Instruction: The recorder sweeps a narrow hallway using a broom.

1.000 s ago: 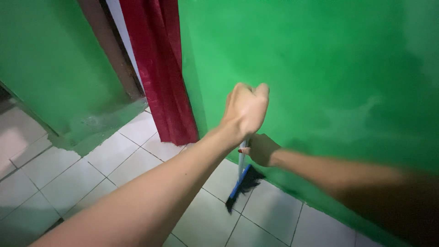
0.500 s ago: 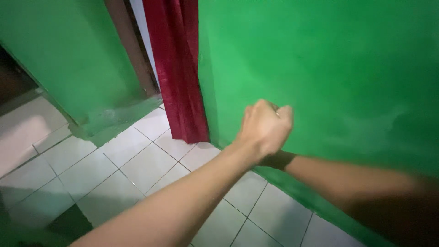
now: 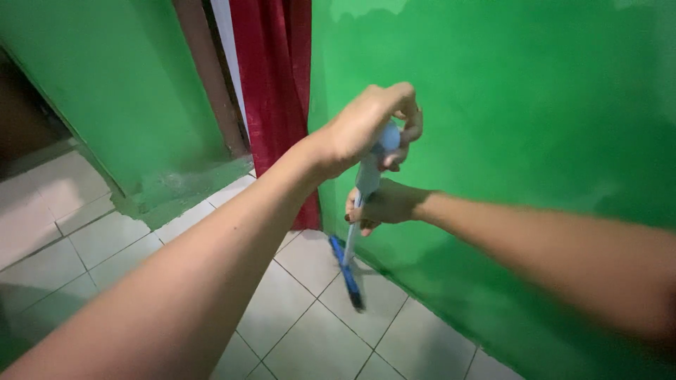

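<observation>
My left hand (image 3: 370, 130) is closed around the top end of a pale blue broom handle (image 3: 366, 176), close to the green wall. My right hand (image 3: 380, 205) grips the same handle lower down, its fingers wrapped round the shaft. The broom head (image 3: 346, 271), blue with dark bristles, rests on the white tiled floor at the foot of the wall, just right of the red curtain. Both forearms reach in from the lower corners of the view.
A green wall (image 3: 507, 119) fills the right side. A dark red curtain (image 3: 276, 91) hangs in a doorway beside a brown door frame (image 3: 208, 77). Another green wall (image 3: 120, 91) stands at the left. White floor tiles (image 3: 310, 338) lie below.
The broom head has swept left along the wall base toward the curtain. My left hand has risen, and the handle and my right hand have come back into sight.
</observation>
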